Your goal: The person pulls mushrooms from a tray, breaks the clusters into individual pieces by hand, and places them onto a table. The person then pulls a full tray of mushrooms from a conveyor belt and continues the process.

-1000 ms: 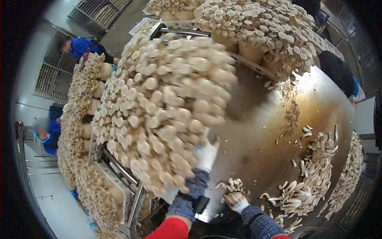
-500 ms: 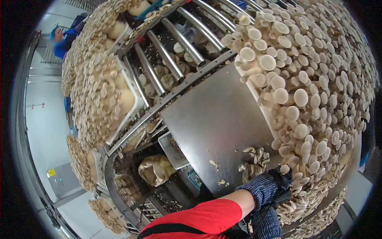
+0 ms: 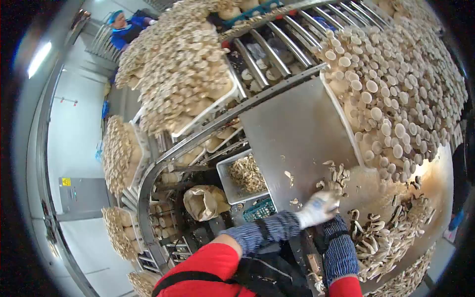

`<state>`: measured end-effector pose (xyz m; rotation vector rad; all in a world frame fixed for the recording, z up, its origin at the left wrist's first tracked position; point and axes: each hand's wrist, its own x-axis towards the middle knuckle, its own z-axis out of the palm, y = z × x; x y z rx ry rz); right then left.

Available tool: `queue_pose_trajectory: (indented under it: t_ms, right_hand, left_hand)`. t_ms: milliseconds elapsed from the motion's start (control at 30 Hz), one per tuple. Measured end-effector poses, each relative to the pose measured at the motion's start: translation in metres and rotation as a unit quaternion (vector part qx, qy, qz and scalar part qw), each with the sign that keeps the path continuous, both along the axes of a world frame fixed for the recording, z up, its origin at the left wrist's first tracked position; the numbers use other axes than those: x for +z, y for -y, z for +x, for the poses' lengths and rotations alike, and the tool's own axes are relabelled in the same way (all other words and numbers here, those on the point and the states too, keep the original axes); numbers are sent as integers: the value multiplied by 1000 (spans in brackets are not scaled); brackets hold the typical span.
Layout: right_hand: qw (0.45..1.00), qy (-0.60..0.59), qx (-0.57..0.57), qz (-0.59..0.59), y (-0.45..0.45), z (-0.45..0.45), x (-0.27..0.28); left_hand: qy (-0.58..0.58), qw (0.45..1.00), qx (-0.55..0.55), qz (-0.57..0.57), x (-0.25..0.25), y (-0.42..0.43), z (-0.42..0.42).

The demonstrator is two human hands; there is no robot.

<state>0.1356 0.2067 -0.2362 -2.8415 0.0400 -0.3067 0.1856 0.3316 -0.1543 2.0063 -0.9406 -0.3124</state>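
My left hand (image 3: 319,208), in a white glove below a striped sleeve, is over the near edge of a steel table (image 3: 302,133). It is smeared by motion, so its fingers and anything in them cannot be made out. It is nearest to a small heap of loose mushroom pieces (image 3: 338,178). My right forearm (image 3: 340,247), in a matching sleeve, comes up from below; its hand is hidden around my left glove. To the right stands a large block of mushrooms (image 3: 396,104) with round pale caps. Long-stemmed loose mushrooms (image 3: 391,237) lie piled nearer me.
Below the table's left edge are a white tray (image 3: 228,184) of mushroom pieces, a teal basket (image 3: 260,210) and an open paper sack (image 3: 200,204). A roller conveyor (image 3: 272,52) carries more mushroom blocks (image 3: 185,74). A person in blue (image 3: 129,29) stands far left.
My left hand has drawn back leftward from the mushroom block to the table's near edge. The view has shifted, and the filled white tray and loose mushroom pile show more fully.
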Motion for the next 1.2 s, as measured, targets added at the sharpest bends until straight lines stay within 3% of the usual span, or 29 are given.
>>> queue_pose_trajectory:
  t_ms: [100, 167, 200, 233, 300, 367, 433, 500, 567, 600, 633, 700, 733, 767, 833, 867, 900, 933, 967, 1000, 1033, 1100, 1167, 1200]
  right_hand:
    - [998, 61, 5, -30, -8, 18, -1]
    - [985, -128, -51, 104, -5, 25, 4]
    - [979, -111, -87, 148, -2, 18, -15]
    - [942, -143, -95, 288, 4, 15, -3]
    - [921, -132, -96, 354, 8, -15, 11]
    - [854, -250, -210, 406, 22, -46, 17]
    - [873, -240, -136, 401, 44, -95, -9]
    - [958, -82, -136, 240, 26, -149, 15]
    - [996, -17, 8, 83, 34, -200, 10]
    - [952, -134, -50, 269, 8, -215, 65]
    - [867, -220, -149, 421, -31, -224, 144]
    - [878, -200, -178, 397, -22, -256, 112]
    - [902, -290, -208, 241, -16, -271, 116]
    - [857, -202, -261, 397, -16, -292, 102]
    - [902, -171, -239, 316, 25, -347, 33]
    - [869, -203, -246, 378, 20, -353, 46]
    - [831, -231, -248, 440, 17, -361, 67]
    - [657, -242, -368, 611, -35, -329, 167]
    - [788, -260, -359, 427, -20, -359, 129]
    - [871, -178, -281, 360, 2, -403, 80]
    - [697, -246, -465, 487, -34, -379, 135]
    - [734, -263, -490, 391, -52, -409, 135]
    - [640, -207, -588, 449, -67, -457, 90]
    - [661, -229, -588, 407, -85, -431, 119]
  left_hand:
    - [-91, 983, 150, 55, -6, -96, -15]
    - [-279, 925, 211, 149, -13, -164, -32]
    - [-314, 907, 240, 146, 4, -192, -36]
    - [-350, 887, 269, 137, 22, -215, -44]
    - [-324, 879, 329, 124, 45, -246, -66]
    - [-345, 866, 333, 140, 73, -260, -81]
    - [-316, 893, 299, 112, 97, -262, -94]
    - [-313, 905, 266, 109, 71, -251, -107]
    - [-286, 919, 250, 104, 83, -230, -119]
    - [-282, 927, 233, 85, 84, -224, -122]
    - [-280, 934, 211, 70, 81, -216, -126]
    - [-298, 935, 190, 35, 15, -206, -117]
    - [-235, 942, 229, 74, -6, -205, -107]
    - [-172, 945, 257, 108, -28, -194, -105]
    - [-282, 921, 173, 206, 52, -224, -34]
    - [-268, 906, 261, 200, 90, -230, -7]
    - [-211, 906, 276, 240, 72, -234, 36]
    - [-13, 899, 327, 291, -14, -237, 84]
    - [-43, 887, 336, 313, 47, -249, 119]
    - [-21, 886, 343, 310, 27, -259, 168]
    - [59, 863, 355, 354, 8, -263, 210]
    - [92, 842, 363, 389, 15, -261, 274]
    - [256, 792, 355, 425, -27, -262, 335]
    - [175, 827, 318, 428, -27, -266, 358]
